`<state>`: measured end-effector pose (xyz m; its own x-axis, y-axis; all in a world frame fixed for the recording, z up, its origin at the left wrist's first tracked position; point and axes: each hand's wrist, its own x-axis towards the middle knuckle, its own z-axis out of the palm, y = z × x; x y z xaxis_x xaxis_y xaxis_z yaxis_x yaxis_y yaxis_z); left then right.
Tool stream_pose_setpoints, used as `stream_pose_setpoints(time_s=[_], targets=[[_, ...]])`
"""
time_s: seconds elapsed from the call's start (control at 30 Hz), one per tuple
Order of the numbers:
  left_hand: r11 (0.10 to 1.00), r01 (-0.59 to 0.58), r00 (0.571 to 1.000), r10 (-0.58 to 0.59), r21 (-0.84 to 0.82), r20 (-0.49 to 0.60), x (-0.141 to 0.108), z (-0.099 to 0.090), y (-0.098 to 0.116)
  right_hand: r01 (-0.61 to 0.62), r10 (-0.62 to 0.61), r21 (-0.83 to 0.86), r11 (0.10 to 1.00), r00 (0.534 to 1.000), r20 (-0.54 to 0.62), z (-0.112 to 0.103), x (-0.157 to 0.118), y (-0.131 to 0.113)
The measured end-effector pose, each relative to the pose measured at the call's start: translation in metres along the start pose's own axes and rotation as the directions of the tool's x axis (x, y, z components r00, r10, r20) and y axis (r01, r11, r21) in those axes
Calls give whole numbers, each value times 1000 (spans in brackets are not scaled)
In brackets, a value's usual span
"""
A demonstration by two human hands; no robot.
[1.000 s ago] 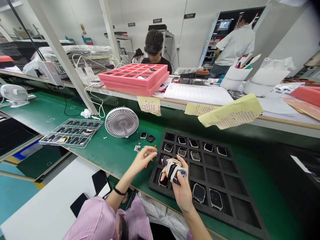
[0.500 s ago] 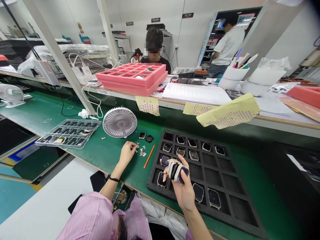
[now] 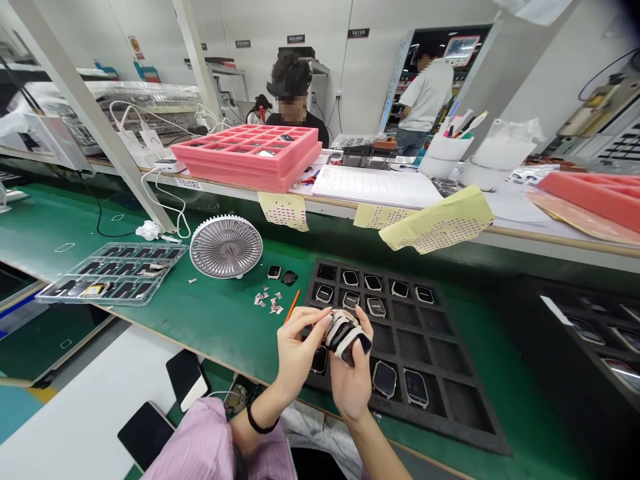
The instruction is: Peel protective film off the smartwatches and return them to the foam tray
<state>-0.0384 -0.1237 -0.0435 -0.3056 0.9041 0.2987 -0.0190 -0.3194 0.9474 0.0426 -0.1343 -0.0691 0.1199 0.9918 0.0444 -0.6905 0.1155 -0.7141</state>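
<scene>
My right hand is wrapped around a small stack of smartwatches with pale frames and dark faces, held above the black foam tray. Against the stack's left side, my left hand has thumb and forefinger pinched together; what is between them is too small to make out. Several small pinkish-white pieces lie on the green bench, left of an orange stick partly behind my left hand. More smartwatches rest in the tray's compartments, some hidden by my hands.
A white fan stands behind the pieces, with a smartwatch and a round black part beside it. A clear tray of dark parts lies left. Pink foam trays sit on the shelf. Two phones lie lower left.
My left hand has moved right, from the small pieces to the watches in my right hand. The right hand keeps its hold. The camera view has shifted somewhat.
</scene>
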Motion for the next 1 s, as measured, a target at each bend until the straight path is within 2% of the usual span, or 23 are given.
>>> stream_pose_setpoints(time_s=[0.1, 0.23, 0.37, 0.5, 0.6, 0.73, 0.87, 0.93, 1.0], targets=[[995, -65, 998, 67, 77, -20, -2, 2, -1, 37, -38, -28, 999, 999, -31, 0, -1, 2], [989, -108, 993, 113, 100, -42, -5, 5, -1, 42, -45, -60, 997, 998, -51, 1, -1, 3], [979, -146, 986, 156, 139, -62, -8, 7, -4, 80, -84, -100, 992, 996, -34, -1, -2, 4], [972, -163, 984, 173, 167, -44, -6, 6, -6, 83, -84, -210, 974, 996, 3, -5, -3, 5], [973, -169, 985, 172, 159, -7, -5, 4, -8, 95, -95, -236, 967, 995, 13, -6, -3, 4], [976, -185, 980, 174, 119, 95, -2, 1, -10, 134, -128, -234, 963, 991, 38, -10, -1, 3], [963, -217, 970, 195, 161, 143, 0, -2, -9, 166, -150, -286, 944, 986, 78, -15, 0, 3], [942, -269, 956, 235, 200, 177, -1, -5, -9, 173, -158, -277, 945, 984, 76, -16, 0, 2], [906, -360, 922, 309, 223, 231, -2, -8, -9, 161, -150, -256, 953, 987, 62, -15, 0, 0]])
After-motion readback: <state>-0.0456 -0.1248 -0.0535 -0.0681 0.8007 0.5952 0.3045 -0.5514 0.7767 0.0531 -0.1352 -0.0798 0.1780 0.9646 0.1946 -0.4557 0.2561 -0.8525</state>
